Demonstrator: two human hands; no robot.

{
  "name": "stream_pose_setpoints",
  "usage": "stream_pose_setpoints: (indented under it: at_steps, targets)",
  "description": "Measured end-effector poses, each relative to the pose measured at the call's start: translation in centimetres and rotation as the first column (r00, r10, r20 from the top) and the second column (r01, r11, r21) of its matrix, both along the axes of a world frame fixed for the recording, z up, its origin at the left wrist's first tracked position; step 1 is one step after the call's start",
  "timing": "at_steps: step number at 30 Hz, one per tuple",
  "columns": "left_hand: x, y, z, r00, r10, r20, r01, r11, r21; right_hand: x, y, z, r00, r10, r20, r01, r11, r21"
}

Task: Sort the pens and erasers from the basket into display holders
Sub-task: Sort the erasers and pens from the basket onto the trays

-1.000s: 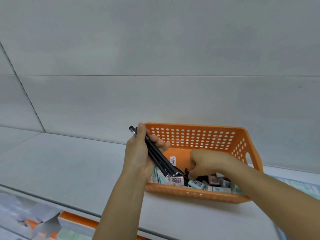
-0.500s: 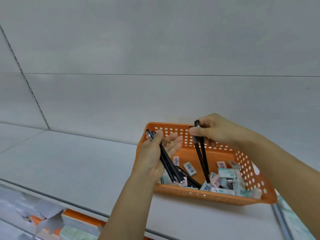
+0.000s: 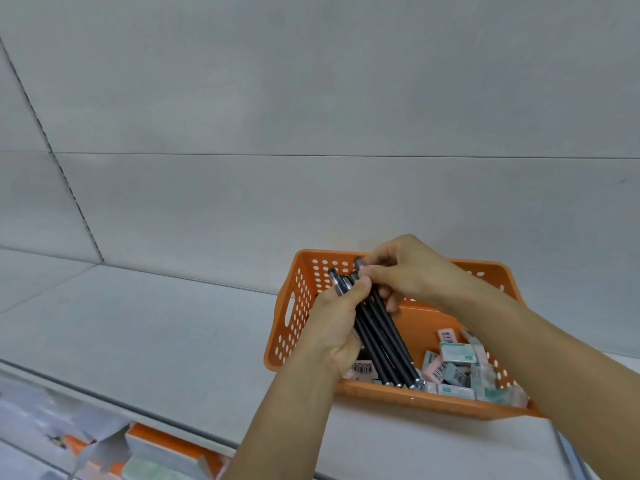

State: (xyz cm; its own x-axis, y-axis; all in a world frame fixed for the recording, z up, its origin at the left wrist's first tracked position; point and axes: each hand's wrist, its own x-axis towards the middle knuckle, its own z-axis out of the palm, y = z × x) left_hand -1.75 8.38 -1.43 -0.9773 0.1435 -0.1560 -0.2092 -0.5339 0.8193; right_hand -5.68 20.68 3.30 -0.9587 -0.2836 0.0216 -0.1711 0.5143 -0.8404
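At the lower left, under the shelf (image 3: pixel 145 341) edge, lie blurred orange and white packages (image 3: pixel 166 448). The shelf is pale grey and carries an orange perforated basket (image 3: pixel 294 327) toward the right. Above the basket's left half, the left hand (image 3: pixel 341 327) has its grip wrapped around a bundle of black pens (image 3: pixel 384 341), thumb across their upper ends; the pens slant down to the right with their tips over the basket's near rim. The right hand (image 3: pixel 405 271) reaches in from the right, its grip pinching the top ends of the pens in that bundle. In the basket's right half lie the erasers (image 3: pixel 457 368), pink, grey and green-wrapped, some showing barcodes.
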Motion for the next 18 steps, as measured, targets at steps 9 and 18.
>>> stream_pose_setpoints:
  at_steps: [9, 18]
  targets:
    - [0.5, -4.7, 1.2, 0.940, 0.338, -0.038, -0.334, 0.938, 0.095, 0.0, -1.4, 0.1, 0.975, 0.042, -0.216, 0.011, 0.970, 0.241]
    - [0.7, -6.0, 0.9, 0.924, 0.378, -0.052, -0.368, 0.919, 0.140, -0.5, -3.8, -5.6, 0.977, 0.145, 0.158, -0.215, 0.700, 0.681]
